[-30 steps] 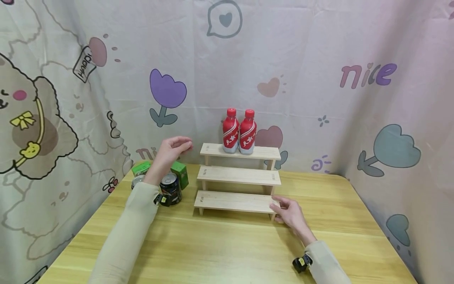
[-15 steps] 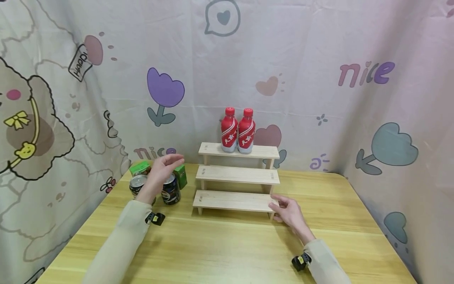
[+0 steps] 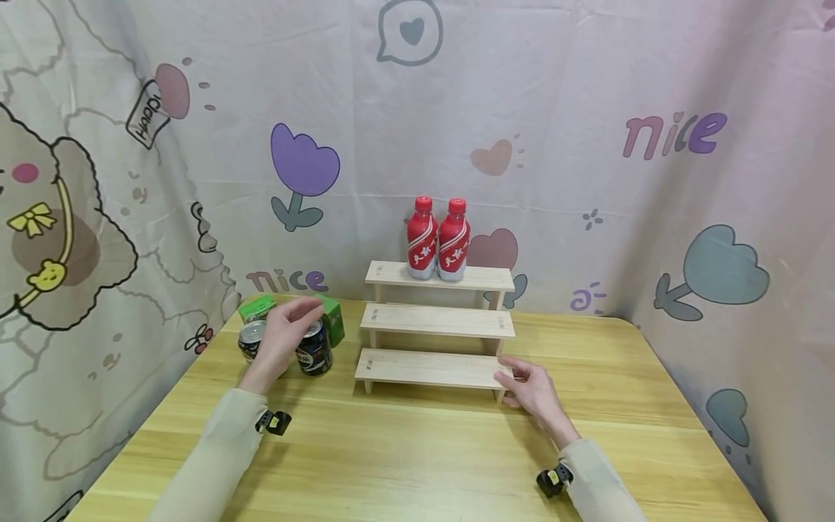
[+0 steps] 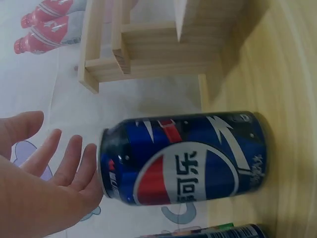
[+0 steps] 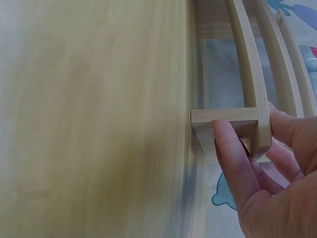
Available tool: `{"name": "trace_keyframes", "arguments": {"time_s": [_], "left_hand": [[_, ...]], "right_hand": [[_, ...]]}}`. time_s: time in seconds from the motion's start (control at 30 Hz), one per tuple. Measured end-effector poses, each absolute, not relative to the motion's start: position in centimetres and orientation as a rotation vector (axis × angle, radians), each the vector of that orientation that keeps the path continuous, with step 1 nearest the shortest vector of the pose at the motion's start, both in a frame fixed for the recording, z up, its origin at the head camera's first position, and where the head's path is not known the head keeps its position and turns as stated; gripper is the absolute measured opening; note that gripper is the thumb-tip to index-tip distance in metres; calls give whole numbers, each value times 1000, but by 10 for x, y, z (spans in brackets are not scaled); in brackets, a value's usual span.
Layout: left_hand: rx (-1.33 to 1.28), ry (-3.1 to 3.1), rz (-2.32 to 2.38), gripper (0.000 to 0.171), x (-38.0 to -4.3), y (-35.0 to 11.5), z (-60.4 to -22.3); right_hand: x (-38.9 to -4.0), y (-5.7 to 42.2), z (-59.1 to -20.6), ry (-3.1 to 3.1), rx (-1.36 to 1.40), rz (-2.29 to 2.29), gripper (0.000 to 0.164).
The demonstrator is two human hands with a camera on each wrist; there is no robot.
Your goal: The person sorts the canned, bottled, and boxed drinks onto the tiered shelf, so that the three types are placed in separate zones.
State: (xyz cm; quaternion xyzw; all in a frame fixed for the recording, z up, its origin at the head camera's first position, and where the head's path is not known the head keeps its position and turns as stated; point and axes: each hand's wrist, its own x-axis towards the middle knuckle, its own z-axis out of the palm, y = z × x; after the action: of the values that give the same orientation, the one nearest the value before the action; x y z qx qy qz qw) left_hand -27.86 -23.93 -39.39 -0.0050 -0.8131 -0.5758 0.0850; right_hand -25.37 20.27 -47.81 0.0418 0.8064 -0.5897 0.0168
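Note:
My left hand (image 3: 287, 333) hovers over a group of drinks at the left of the table, its fingers relaxed and nothing held. In the left wrist view a blue Pepsi can (image 4: 193, 161) stands right by its fingertips. A dark can (image 3: 315, 353) shows just right of the hand in the head view, while the hand covers part of the group. My right hand (image 3: 533, 391) grips the right end of the lowest step of a three-tier wooden shelf (image 3: 430, 368), thumb over the board and fingers at its leg (image 5: 225, 115). Two red bottles (image 3: 422, 243) stand upright on the top step.
Around the left hand are a silver-topped can (image 3: 251, 337), a green-lidded container (image 3: 257, 307) and a green box (image 3: 333, 322). The wooden table (image 3: 417, 457) reaches back to a patterned curtain (image 3: 554, 181), which also hangs along both sides.
My left hand has come back from beside the shelf's upper step, moving left and down over the cans. The right hand keeps its grip on the lowest step.

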Motion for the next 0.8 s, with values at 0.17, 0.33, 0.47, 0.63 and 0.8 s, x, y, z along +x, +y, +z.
{"name": "trace_keyframes", "arguments": {"time_s": [0.17,0.33,0.47,0.63,0.8], "left_hand": [[23,-2406,-1646,47,-279,-244,-401],[28,-2413,-1619,48,-278,-249,-411],[29,-2427,-1615,51,-277,-251,-418],[30,-2463,-1600,59,-276,-253,-426],[66,-2495,-1586,70,-276,-254,-433]], "right_hand": [[-254,203,-478,2508,122,-1838,48],[-254,203,-478,2501,128,-1836,48],[-254,203,-479,2496,135,-1836,48],[-253,203,-478,2502,128,-1832,48],[-253,203,-478,2511,121,-1827,48]]}}
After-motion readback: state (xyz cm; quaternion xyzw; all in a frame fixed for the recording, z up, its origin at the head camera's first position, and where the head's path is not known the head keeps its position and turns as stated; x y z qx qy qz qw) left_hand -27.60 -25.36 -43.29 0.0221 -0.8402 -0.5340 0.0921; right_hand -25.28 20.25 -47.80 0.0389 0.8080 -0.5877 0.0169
